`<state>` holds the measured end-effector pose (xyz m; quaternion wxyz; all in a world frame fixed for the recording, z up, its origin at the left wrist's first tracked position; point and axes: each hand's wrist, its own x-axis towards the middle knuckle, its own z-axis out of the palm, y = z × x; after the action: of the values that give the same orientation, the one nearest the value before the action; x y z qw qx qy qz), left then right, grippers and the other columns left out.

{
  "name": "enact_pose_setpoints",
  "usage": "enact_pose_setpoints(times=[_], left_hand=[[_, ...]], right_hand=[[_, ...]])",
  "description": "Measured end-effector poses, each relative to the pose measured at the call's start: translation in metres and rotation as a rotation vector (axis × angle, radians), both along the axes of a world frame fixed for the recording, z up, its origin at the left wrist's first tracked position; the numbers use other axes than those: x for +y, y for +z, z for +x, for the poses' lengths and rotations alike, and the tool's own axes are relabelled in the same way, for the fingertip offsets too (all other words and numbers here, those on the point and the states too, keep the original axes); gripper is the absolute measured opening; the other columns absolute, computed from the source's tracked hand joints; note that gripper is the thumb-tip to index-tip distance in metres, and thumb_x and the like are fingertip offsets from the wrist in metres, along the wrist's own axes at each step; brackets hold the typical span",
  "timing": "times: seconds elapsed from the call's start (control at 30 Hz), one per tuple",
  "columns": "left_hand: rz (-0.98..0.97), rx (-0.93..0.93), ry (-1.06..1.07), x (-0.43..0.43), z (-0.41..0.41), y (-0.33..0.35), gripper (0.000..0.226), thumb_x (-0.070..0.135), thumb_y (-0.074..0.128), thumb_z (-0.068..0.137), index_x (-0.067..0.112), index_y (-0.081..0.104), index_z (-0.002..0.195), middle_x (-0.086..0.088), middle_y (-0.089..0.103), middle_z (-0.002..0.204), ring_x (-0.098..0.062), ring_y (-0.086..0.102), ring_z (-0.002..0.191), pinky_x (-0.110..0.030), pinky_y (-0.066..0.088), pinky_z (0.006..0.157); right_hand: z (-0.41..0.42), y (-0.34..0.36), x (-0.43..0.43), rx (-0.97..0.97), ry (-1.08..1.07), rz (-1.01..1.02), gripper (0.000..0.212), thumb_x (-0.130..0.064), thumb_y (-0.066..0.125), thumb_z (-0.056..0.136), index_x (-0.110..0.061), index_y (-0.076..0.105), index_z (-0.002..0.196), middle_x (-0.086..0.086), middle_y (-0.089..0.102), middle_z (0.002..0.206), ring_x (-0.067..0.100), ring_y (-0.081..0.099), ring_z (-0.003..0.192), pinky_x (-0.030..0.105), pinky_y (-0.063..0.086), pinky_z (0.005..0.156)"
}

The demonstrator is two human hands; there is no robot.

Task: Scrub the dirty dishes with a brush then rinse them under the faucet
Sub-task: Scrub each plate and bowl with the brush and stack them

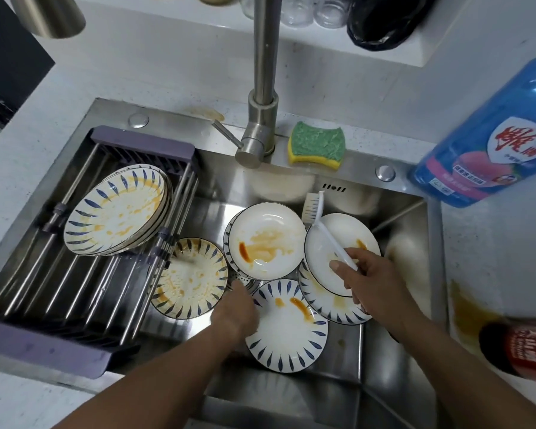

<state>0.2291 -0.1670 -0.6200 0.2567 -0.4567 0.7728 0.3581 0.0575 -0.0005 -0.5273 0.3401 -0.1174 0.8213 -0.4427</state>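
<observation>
My right hand [375, 280] grips the handle of a white dish brush [319, 224]. The brush lies across a white plate [331, 243] smeared with orange sauce, its bristles pointing to the back of the sink. My left hand [239, 311] is blurred and sits at the left rim of a blue-patterned plate [288, 332] at the front. I cannot make out its fingers. A stained white dish [266, 239] and another patterned plate [189, 277] lie in the sink [399, 351]. The faucet [263, 88] stands behind, with no water visible.
A stack of dirty patterned plates [118, 212] leans on the purple drying rack [59, 289] over the sink's left side. A green-yellow sponge [317, 144] lies on the back ledge. A blue detergent bottle [489, 134] and a dark sauce bottle [520, 348] stand at the right.
</observation>
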Motion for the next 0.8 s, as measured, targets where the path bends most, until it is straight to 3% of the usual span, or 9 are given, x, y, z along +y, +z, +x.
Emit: enact_pose_setpoints(times=[0.1, 0.2, 0.33, 0.43, 0.5, 0.63, 0.8], left_hand=[[0.112, 0.327, 0.078, 0.003, -0.037, 0.025, 0.02, 0.031, 0.053, 0.102, 0.012, 0.053, 0.107, -0.006, 0.067, 0.096, -0.027, 0.066, 0.089, -0.037, 0.055, 0.08], [0.261, 0.471, 0.175, -0.004, -0.086, 0.036, 0.029, 0.039, 0.058, 0.101, 0.013, 0.06, 0.114, -0.005, 0.069, 0.104, -0.023, 0.068, 0.092, -0.034, 0.057, 0.084], [0.223, 0.34, 0.093, -0.012, -0.124, 0.026, 0.05, 0.036, 0.066, 0.097, 0.007, 0.055, 0.136, -0.011, 0.064, 0.126, -0.03, 0.062, 0.118, -0.034, 0.048, 0.102], [0.298, 0.284, 0.125, -0.009, -0.131, 0.013, 0.049, 0.032, 0.075, 0.091, 0.005, 0.058, 0.128, -0.017, 0.069, 0.117, -0.035, 0.068, 0.109, -0.045, 0.056, 0.097], [0.294, 0.279, 0.142, -0.008, -0.134, 0.005, 0.037, 0.025, 0.075, 0.09, 0.005, 0.061, 0.117, -0.019, 0.071, 0.108, -0.037, 0.07, 0.102, -0.047, 0.058, 0.092], [0.297, 0.318, 0.173, -0.002, -0.139, 0.013, 0.008, 0.013, 0.065, 0.093, 0.009, 0.058, 0.093, -0.019, 0.068, 0.095, -0.039, 0.072, 0.087, -0.049, 0.062, 0.081], [0.376, 0.32, 0.199, 0.003, -0.133, 0.034, 0.018, 0.012, 0.06, 0.096, 0.003, 0.057, 0.111, -0.017, 0.065, 0.098, -0.041, 0.073, 0.083, -0.053, 0.063, 0.074]], right_hand=[[-0.006, 0.006, -0.002, 0.044, -0.04, -0.019, 0.011, -0.029, 0.073, 0.094, -0.027, 0.073, 0.105, 0.001, 0.06, 0.064, 0.008, 0.05, 0.045, 0.021, 0.041, 0.042], [-0.013, 0.017, -0.009, 0.083, 0.004, -0.034, 0.011, -0.027, 0.072, 0.094, -0.025, 0.073, 0.105, 0.002, 0.061, 0.064, 0.007, 0.051, 0.045, 0.02, 0.041, 0.041], [-0.019, 0.026, -0.011, 0.092, 0.102, -0.004, 0.014, -0.03, 0.075, 0.091, -0.033, 0.073, 0.105, -0.001, 0.061, 0.063, 0.007, 0.051, 0.046, 0.019, 0.041, 0.042], [-0.02, 0.028, -0.008, 0.123, 0.189, 0.042, 0.016, -0.036, 0.075, 0.09, -0.036, 0.074, 0.106, 0.001, 0.068, 0.072, 0.014, 0.06, 0.057, 0.022, 0.05, 0.048], [-0.019, 0.029, -0.007, 0.149, 0.207, 0.063, 0.016, -0.039, 0.074, 0.09, -0.039, 0.073, 0.106, 0.001, 0.07, 0.077, 0.016, 0.065, 0.07, 0.025, 0.056, 0.053], [-0.02, 0.032, -0.006, 0.158, 0.135, 0.053, 0.016, -0.038, 0.074, 0.09, -0.038, 0.072, 0.106, 0.001, 0.07, 0.079, 0.012, 0.065, 0.071, 0.02, 0.054, 0.052], [-0.021, 0.038, -0.003, 0.153, 0.063, 0.042, 0.016, -0.037, 0.074, 0.091, -0.036, 0.072, 0.107, 0.004, 0.067, 0.07, 0.007, 0.057, 0.052, 0.018, 0.049, 0.048]])
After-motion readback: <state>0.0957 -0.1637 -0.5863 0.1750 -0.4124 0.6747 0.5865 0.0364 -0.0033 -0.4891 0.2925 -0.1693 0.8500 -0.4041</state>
